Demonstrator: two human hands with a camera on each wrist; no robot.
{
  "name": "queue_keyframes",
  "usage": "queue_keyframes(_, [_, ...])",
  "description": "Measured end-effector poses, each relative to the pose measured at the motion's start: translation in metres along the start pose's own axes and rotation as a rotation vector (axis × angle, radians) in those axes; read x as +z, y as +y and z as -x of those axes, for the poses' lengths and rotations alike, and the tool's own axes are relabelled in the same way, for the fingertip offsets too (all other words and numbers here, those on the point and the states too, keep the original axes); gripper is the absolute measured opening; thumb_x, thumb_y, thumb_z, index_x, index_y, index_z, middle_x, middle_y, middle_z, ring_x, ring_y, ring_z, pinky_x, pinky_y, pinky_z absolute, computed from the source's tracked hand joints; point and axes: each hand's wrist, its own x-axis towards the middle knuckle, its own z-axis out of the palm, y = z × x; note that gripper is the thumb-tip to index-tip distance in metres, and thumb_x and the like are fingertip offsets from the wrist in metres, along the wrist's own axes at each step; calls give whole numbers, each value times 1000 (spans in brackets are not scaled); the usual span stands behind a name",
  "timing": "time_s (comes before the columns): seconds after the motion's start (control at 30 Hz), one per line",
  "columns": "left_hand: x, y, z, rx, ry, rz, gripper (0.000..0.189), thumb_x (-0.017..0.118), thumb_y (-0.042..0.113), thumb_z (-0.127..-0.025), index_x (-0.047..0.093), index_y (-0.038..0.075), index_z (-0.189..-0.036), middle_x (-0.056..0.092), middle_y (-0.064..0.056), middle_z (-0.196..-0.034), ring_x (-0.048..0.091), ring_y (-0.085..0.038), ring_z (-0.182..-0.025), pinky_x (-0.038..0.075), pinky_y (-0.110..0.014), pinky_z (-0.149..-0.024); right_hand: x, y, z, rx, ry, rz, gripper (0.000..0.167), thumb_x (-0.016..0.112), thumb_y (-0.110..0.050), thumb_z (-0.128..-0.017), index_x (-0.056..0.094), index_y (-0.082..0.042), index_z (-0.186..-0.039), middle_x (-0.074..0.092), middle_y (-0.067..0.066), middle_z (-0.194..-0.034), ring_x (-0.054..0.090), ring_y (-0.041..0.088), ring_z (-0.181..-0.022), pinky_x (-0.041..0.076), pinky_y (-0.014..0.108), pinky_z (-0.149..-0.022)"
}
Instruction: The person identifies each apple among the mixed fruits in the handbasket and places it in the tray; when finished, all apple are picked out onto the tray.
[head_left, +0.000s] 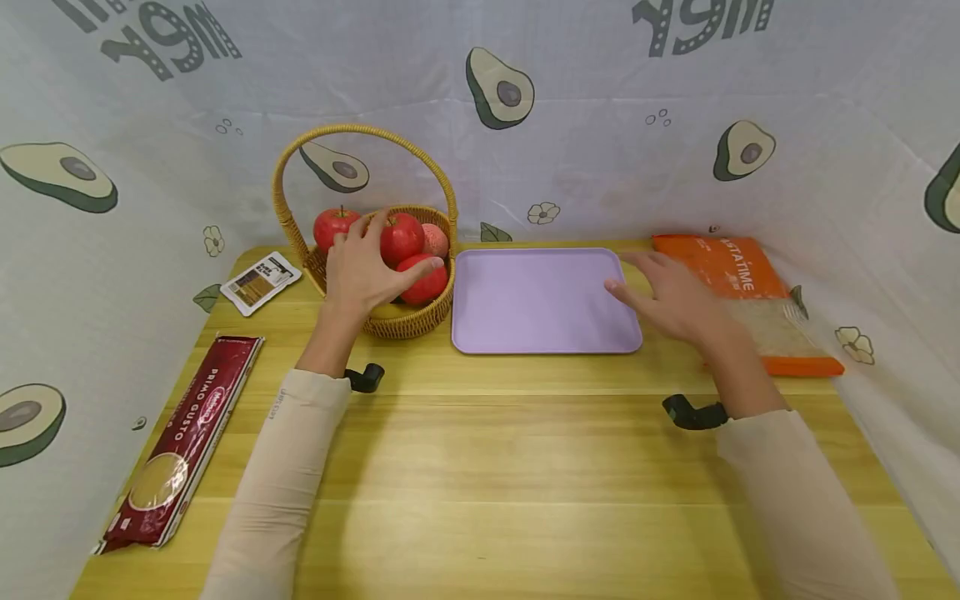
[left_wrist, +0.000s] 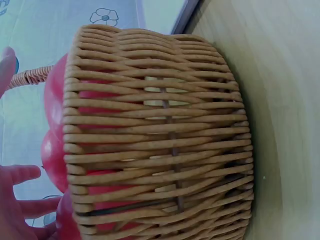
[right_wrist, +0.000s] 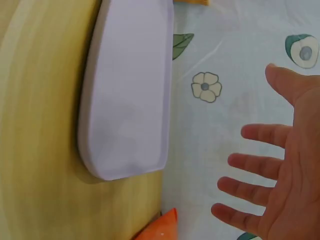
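My left hand [head_left: 358,271] is spread over a wicker basket [head_left: 408,325], thumb and fingers apart. Red apples [head_left: 427,282] and a rough pinkish round fruit [head_left: 436,241] fill the basket, with something yellow low at its front. In the left wrist view the woven basket wall [left_wrist: 165,130] stands close, and the fingertips are beside the red fruit; whether they touch it I cannot tell. To the right, a lilac tray [head_left: 536,300] lies flat with nothing on it. My right hand [head_left: 671,296] hovers by its right edge, fingers apart, holding nothing.
An orange packet with a see-through window [head_left: 738,275] lies at the right, partly behind the right hand. On the left are a long dark red packet [head_left: 187,442] and a small white pouch [head_left: 261,283]. Avocado-print cloth [head_left: 420,75] hangs behind the wooden table [head_left: 510,467].
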Motion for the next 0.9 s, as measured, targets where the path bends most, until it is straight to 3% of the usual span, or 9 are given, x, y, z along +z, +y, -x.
queue_keyframes(0.27, [6,1,-4,-66,83,72,106,48,90,-79,44,16,-155,56,-19,-147,57,-46,-125,48,-61,-105,19,10,10,8,54,-115,73,44,-62,-103,50,-3,-147,44,26,-155,40,48,-141,30,71,-115])
queue_keyframes(0.57, [15,2,-9,-162,112,128,100,48,86,-80,47,16,-152,64,-16,-137,65,-39,-116,54,-58,-100,41,21,15,27,70,-143,70,49,-60,-102,52,-7,-147,42,24,-158,51,49,-130,41,70,-108])
queue_keyframes(0.7, [17,2,-11,-180,110,125,98,49,84,-81,49,13,-149,65,-15,-135,66,-39,-114,55,-57,-98,51,26,16,24,74,-195,60,55,-49,-103,52,-7,-146,40,24,-158,58,52,-121,47,68,-102])
queue_keyframes(0.9, [20,2,-12,-182,102,112,88,52,79,-83,53,11,-140,67,-15,-130,67,-39,-110,56,-57,-95,68,34,18,7,113,-290,50,66,-31,-100,57,-2,-140,44,27,-152,56,46,-118,49,63,-100])
